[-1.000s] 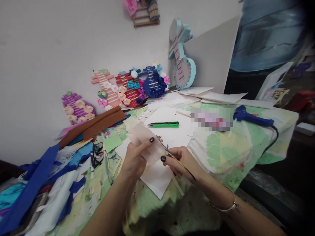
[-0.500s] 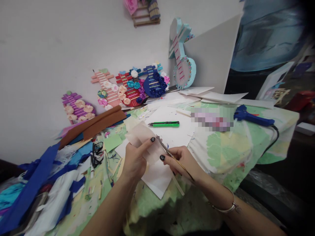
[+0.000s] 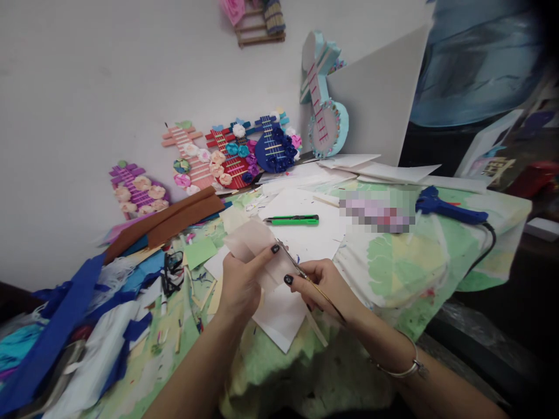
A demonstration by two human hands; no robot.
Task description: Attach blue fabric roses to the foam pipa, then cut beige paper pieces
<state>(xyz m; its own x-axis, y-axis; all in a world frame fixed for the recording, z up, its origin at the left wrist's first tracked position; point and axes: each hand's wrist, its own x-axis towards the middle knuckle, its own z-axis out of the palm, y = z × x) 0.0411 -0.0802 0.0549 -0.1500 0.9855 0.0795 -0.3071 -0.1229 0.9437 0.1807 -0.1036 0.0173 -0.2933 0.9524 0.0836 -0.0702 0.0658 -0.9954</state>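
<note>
Between the thumb and fingers of my left hand (image 3: 244, 279) is a thin, pale beige piece of paper (image 3: 251, 238), folded or layered. My right hand (image 3: 327, 291) grips a pair of scissors (image 3: 301, 272), its thumb on the near side and the handles partly hidden by the palm. The scissor blades point up and left and meet the right edge of the paper close to my left thumb. Under both hands lies a white sheet (image 3: 282, 320). A green utility knife (image 3: 292, 220) rests on white paper just beyond the hands.
A blue glue gun (image 3: 452, 208) with a black cord lies at right, near a pixelated patch. Paper guitars with flowers (image 3: 231, 157) lean on the wall, and a light-blue one (image 3: 327, 122) stands taller. Brown paper (image 3: 183, 218), blue strips (image 3: 65, 343) and scraps crowd the left side.
The beige paper and my left thumb have shifted slightly right, toward the scissors. My right hand stays almost where it was, still gripping the scissors.
</note>
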